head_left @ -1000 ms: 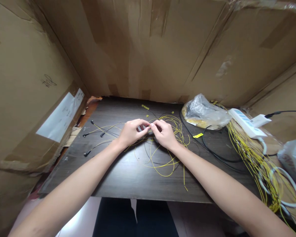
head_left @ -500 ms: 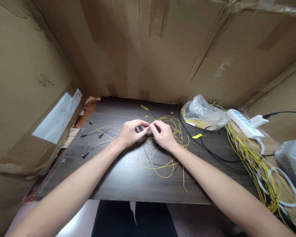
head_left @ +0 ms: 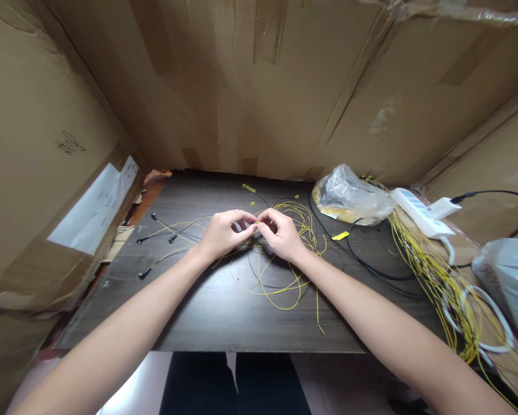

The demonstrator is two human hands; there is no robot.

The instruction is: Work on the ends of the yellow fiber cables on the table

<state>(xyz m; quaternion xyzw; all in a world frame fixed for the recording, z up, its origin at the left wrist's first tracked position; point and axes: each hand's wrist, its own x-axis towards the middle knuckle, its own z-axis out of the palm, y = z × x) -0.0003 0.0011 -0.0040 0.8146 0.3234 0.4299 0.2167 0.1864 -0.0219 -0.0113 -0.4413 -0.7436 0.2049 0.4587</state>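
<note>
My left hand [head_left: 225, 233] and my right hand [head_left: 280, 235] meet over the middle of the dark wood-grain table [head_left: 198, 323]. Both are closed in a pinch, fingertips touching around a small yellow piece [head_left: 256, 222]; its exact kind is too small to make out. Loose loops of thin yellow wire [head_left: 300, 283] spread under and to the right of my right hand, mixed with thin black ones. To the left of my left hand lie several cable ends with black connectors [head_left: 145, 273]. Small yellow bits [head_left: 249, 188] rest beyond my hands.
A clear plastic bag [head_left: 349, 196] sits at the back right, near a yellow tag [head_left: 340, 236] and a black cable [head_left: 371, 269]. A white power strip [head_left: 421, 213] and a bundle of yellow wires [head_left: 432, 282] lie along the right. Cardboard walls [head_left: 224, 86] enclose the back and sides.
The view has shifted slightly, so everything appears a little further left. Both hands keep their pinch at the same spot, with only small finger movement.
</note>
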